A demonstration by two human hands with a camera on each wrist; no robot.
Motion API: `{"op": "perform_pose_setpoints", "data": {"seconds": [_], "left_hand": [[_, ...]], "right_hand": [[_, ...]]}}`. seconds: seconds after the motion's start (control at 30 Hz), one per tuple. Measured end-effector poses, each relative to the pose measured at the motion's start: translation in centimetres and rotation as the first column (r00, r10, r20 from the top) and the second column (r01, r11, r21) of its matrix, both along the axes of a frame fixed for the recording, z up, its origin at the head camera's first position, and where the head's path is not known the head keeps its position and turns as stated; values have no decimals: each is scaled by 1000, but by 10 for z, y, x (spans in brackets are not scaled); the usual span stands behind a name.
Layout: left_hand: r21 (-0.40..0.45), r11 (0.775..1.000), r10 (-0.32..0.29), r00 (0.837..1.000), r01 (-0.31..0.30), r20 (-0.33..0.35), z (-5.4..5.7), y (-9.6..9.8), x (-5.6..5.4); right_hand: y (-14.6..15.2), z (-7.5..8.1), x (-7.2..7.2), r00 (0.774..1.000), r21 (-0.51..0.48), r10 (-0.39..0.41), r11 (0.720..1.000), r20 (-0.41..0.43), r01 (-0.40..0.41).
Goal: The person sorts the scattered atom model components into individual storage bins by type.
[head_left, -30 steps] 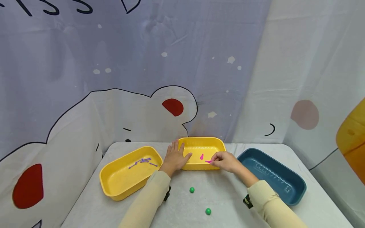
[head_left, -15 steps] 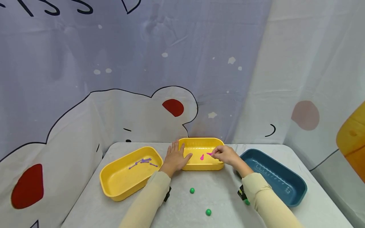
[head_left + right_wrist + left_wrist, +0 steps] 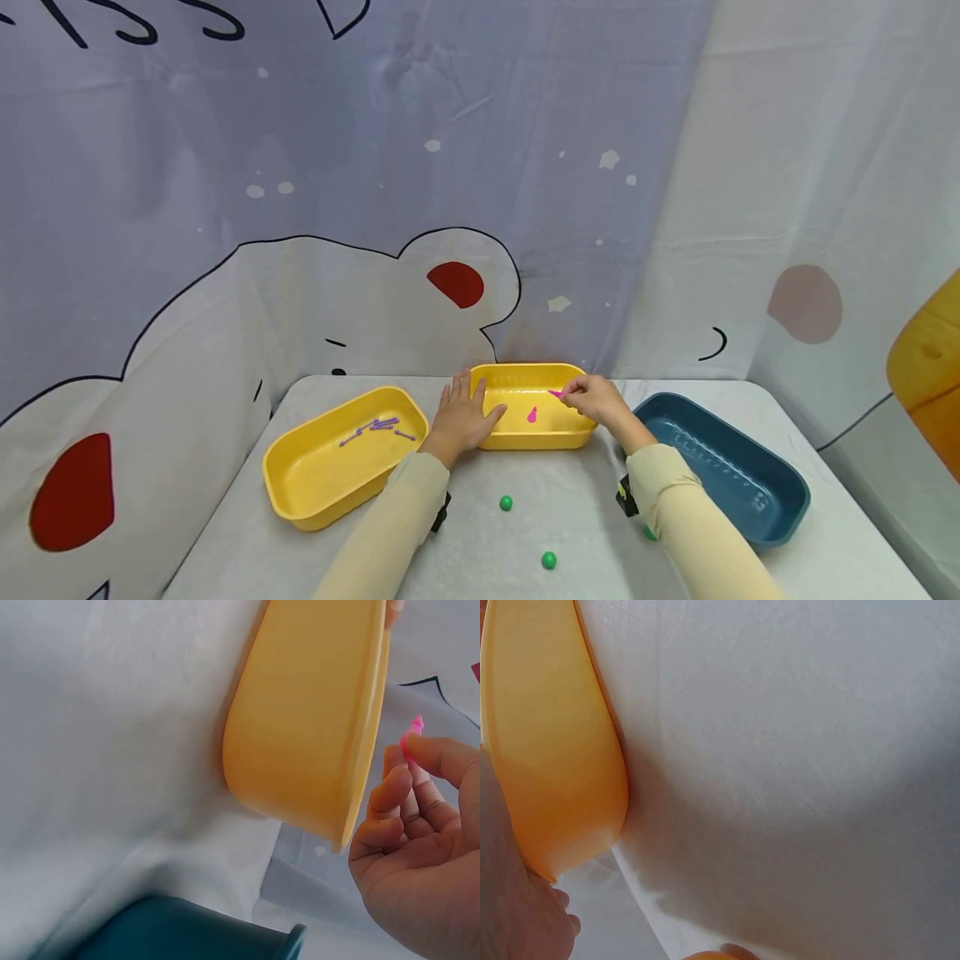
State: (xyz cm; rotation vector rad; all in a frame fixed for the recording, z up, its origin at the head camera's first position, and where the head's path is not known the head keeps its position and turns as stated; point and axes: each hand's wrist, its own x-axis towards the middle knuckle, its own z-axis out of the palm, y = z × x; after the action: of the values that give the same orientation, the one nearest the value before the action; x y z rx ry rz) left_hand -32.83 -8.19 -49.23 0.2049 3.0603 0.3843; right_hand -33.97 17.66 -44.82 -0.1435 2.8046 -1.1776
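At the back of the table stands a yellow tray (image 3: 536,440). My left hand (image 3: 459,421) rests on its left rim, fingers spread and straight; in the left wrist view, part of that hand (image 3: 525,915) lies along the tray's edge. Over the tray's right side, my right hand (image 3: 598,402) pinches a small pink pin-shaped piece (image 3: 413,735) between thumb and fingertips, its knobbed end sticking out. A second pink piece (image 3: 532,415), bulb-shaped with a narrow neck, lies on the tray floor.
A second yellow tray (image 3: 303,479) at left holds several purple sticks (image 3: 382,423). At right is a dark teal tray (image 3: 731,467). Two green balls (image 3: 506,503) lie on the white tabletop (image 3: 480,550) in front; another green ball (image 3: 649,532) is partly hidden by the right sleeve.
My right hand has lifted and moved toward the tray's back with the pink piece pinched in it. A green ball has come into view beside the right sleeve. My left hand stays put.
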Motion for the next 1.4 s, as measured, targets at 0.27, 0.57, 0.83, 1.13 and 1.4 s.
{"op": "perform_pose_setpoints", "data": {"seconds": [0.27, 0.57, 0.83, 1.13, 1.4], "left_hand": [[4, 1000, -5, 1000, 5, 7, 0, 3, 1], [9, 1000, -4, 1000, 4, 2, 4, 7, 1], [2, 1000, -10, 1000, 10, 4, 4, 8, 1], [-7, 1000, -3, 1000, 3, 6, 1, 6, 0], [16, 1000, 6, 1000, -6, -4, 3, 1, 2]], "right_hand": [[3, -2, -5, 997, 24, -70, 997, 14, 70], [7, 3, -8, 994, 26, -105, 994, 11, 105], [7, 6, -6, 994, -4, -111, 994, 18, 111], [3, 13, 1, 996, -93, -83, 992, 34, 86], [5, 16, 13, 998, -145, -53, 988, 36, 58]]}}
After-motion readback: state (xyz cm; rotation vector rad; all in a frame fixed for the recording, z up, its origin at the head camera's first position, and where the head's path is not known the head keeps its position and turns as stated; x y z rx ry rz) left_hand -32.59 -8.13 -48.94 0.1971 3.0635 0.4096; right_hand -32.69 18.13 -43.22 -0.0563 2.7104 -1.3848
